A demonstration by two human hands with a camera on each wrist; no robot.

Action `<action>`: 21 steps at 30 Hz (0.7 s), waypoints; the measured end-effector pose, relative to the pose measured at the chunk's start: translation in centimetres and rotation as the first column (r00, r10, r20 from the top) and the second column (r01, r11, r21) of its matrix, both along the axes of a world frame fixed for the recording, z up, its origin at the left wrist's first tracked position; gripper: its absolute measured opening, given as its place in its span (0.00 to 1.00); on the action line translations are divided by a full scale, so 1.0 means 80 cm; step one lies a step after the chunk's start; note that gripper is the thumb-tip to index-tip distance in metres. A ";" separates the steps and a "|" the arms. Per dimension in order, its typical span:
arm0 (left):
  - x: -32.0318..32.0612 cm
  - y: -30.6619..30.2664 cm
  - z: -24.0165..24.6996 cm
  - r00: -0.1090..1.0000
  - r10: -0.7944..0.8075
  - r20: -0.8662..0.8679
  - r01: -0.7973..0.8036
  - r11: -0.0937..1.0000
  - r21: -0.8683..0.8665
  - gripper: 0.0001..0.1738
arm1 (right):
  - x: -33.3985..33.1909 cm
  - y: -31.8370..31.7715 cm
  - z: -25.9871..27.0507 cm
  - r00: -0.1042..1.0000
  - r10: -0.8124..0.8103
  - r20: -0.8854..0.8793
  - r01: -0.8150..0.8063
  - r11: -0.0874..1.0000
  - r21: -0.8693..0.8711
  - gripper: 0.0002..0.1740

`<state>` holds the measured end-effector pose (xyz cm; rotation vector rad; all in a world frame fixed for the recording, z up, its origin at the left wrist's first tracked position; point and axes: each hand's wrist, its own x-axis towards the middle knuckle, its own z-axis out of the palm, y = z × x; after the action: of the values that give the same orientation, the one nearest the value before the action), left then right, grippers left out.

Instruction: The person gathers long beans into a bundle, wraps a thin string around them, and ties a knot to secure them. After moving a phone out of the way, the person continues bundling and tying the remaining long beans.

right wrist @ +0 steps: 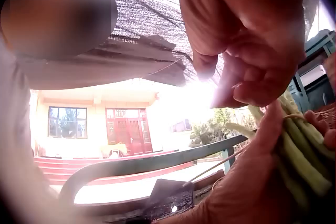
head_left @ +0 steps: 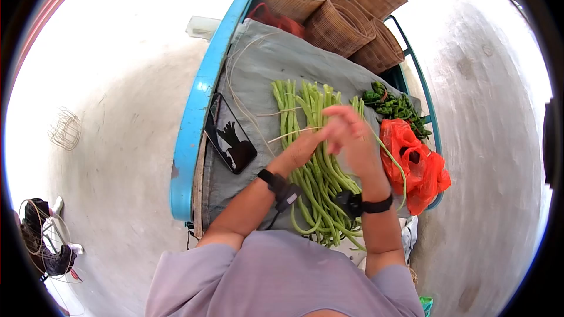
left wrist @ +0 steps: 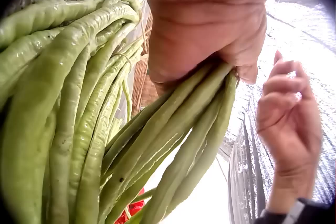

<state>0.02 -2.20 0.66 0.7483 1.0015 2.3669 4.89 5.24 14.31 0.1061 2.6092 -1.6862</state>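
Observation:
Long green beans (head_left: 320, 179) lie in bunches on a grey cloth (head_left: 258, 53). My left hand (head_left: 301, 149) grips one bunch near its upper end; in the left wrist view that hand (left wrist: 210, 35) has its fingers around several beans (left wrist: 178, 124). A thin pale strip (head_left: 282, 137) sticks out to the left beside it. Blurred and raised just right of the left hand, my right hand (head_left: 352, 138) shows loosely bent fingers. Nothing is visible in the right hand (left wrist: 289, 116) in the left wrist view. A thin tie (head_left: 279, 113) crosses the left bunch.
A phone (head_left: 231, 135) lies left of the beans. Leafy greens (head_left: 399, 108) and a red plastic bag (head_left: 411, 164) are on the right. Wicker baskets (head_left: 341, 26) stand at the far end of the cart, whose blue side rail (head_left: 200, 105) runs along the left.

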 end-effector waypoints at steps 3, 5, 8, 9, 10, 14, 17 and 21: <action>-0.003 0.009 -0.007 0.926 -0.296 0.233 0.285 0.955 0.083 0.22 | -0.029 0.082 -0.010 0.937 -0.322 -0.136 0.322 0.946 -0.017 0.15; -0.006 0.008 -0.009 0.908 -0.388 0.160 0.362 0.916 0.173 0.16 | -0.052 0.114 -0.026 0.973 -0.225 0.053 0.230 0.964 -0.135 0.17; -0.006 0.009 -0.009 0.845 -0.515 0.141 0.475 0.846 0.242 0.16 | -0.083 0.124 -0.054 0.969 0.091 0.230 -0.006 0.938 -0.346 0.19; -0.004 0.009 -0.008 0.841 -0.528 0.121 0.487 0.835 0.255 0.17 | -0.092 0.118 -0.061 0.941 0.219 0.259 -0.093 0.900 -0.425 0.19; -0.003 0.008 -0.005 0.836 -0.540 0.101 0.500 0.824 0.267 0.17 | -0.101 0.112 -0.064 0.891 0.348 0.293 -0.203 0.881 -0.428 0.20; 0.000 -0.002 0.006 0.839 -0.535 0.106 0.489 0.823 0.288 0.17 | -0.126 0.089 -0.079 0.563 0.799 0.213 -0.710 0.599 -0.370 0.26; -0.005 -0.006 0.001 0.838 -0.536 0.101 0.493 0.824 0.280 0.16 | -0.127 0.077 -0.067 0.410 0.906 0.102 -0.879 0.422 -0.223 0.24; -0.003 -0.003 0.003 0.823 -0.556 0.117 0.502 0.808 0.308 0.15 | -0.138 0.076 -0.083 0.382 0.905 0.186 -0.857 0.423 -0.294 0.21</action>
<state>-0.25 -2.47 0.92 0.7451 0.3214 2.0319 -6.16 11.35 7.64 -0.8267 1.6645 -1.2362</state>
